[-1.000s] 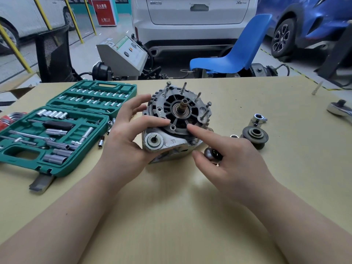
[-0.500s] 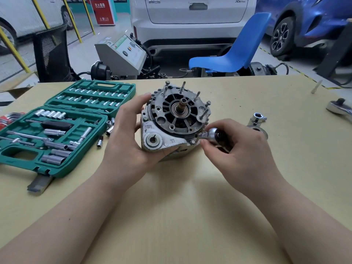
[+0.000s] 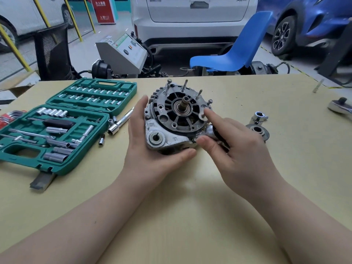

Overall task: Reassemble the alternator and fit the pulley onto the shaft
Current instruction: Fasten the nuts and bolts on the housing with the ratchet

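Observation:
The grey alternator [image 3: 171, 128] lies on the tan table with its shaft [image 3: 184, 103] pointing up and several long bolts sticking out of its rim. My left hand [image 3: 148, 149] cups its left and front side. My right hand [image 3: 234, 147] holds a small ratchet [image 3: 211, 133] against the alternator's right edge, with the index finger stretched onto a bolt hole at the rim. The dark pulley [image 3: 258, 130] lies on the table to the right, partly hidden behind my right hand, with a chrome socket [image 3: 258, 117] just beyond it.
An open green socket case [image 3: 62, 126] fills the table's left, with loose sockets and an extension bar [image 3: 122, 121] beside it. A larger ratchet [image 3: 341, 107] lies at the far right edge. A blue chair [image 3: 234, 52] and parked cars stand behind the table.
My right hand picked up the small ratchet and brought it to the alternator's right edge, then stretched its index finger onto the rim. My left hand slid lower around the housing.

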